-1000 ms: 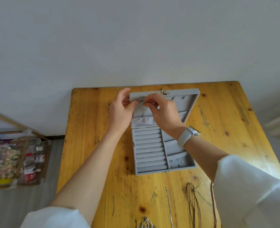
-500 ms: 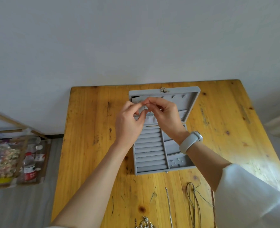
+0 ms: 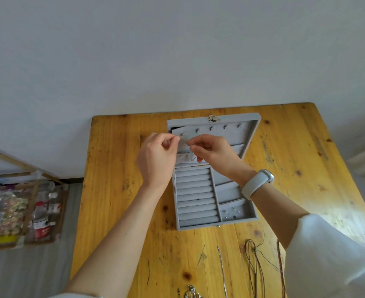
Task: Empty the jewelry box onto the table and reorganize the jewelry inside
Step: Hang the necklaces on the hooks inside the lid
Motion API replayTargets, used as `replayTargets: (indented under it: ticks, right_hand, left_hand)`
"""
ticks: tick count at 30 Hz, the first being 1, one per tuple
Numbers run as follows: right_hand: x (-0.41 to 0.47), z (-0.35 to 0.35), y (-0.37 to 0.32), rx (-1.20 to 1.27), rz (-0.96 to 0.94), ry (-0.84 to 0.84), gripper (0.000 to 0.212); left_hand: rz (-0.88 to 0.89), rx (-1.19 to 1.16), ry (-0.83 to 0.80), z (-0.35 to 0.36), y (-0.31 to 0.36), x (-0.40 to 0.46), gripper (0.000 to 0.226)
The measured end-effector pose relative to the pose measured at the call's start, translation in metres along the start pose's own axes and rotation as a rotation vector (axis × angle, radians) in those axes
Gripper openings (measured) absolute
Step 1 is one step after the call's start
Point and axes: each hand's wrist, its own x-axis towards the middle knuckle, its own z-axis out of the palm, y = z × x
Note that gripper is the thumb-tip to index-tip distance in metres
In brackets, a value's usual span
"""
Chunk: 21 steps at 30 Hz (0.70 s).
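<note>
An open grey jewelry box [image 3: 195, 195] lies on the wooden table [image 3: 117, 173], its lid [image 3: 250, 131] propped up at the back with a row of hooks inside. My left hand [image 3: 157, 160] and my right hand [image 3: 212, 152] are raised in front of the lid, each pinching one end of a thin silver chain [image 3: 185, 141] stretched between them. A few small studs [image 3: 231, 212] sit in the box's front right compartment. The ring rolls at the left hold nothing.
Cords and chains lie on the table near its front edge: brown cords [image 3: 255, 261], a silver chain [image 3: 222, 269], a reddish braided cord [image 3: 281, 267] and a metal piece [image 3: 191, 293]. A wooden rack with bottles [image 3: 41, 220] stands on the floor at the left. A white wall lies behind.
Both hands have come away from the lid's left hooks and lifted slightly toward me, drawing a thin chain out between their fingertips. The left hand has shifted left.
</note>
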Motion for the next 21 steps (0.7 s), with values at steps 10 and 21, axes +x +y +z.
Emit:
replayTargets:
  ticks: [10, 21]
  right_hand:
    - [0.014, 0.024, 0.000, -0.247, -0.098, 0.523, 0.018]
    - [0.025, 0.029, 0.011, -0.613, -0.119, 0.638, 0.025]
  left_hand:
    - [-0.236, 0.054, 0.079, 0.015, 0.015, -0.001, 0.016]
    - [-0.348, 0.060, 0.047, 0.024, 0.010, 0.001, 0.018]
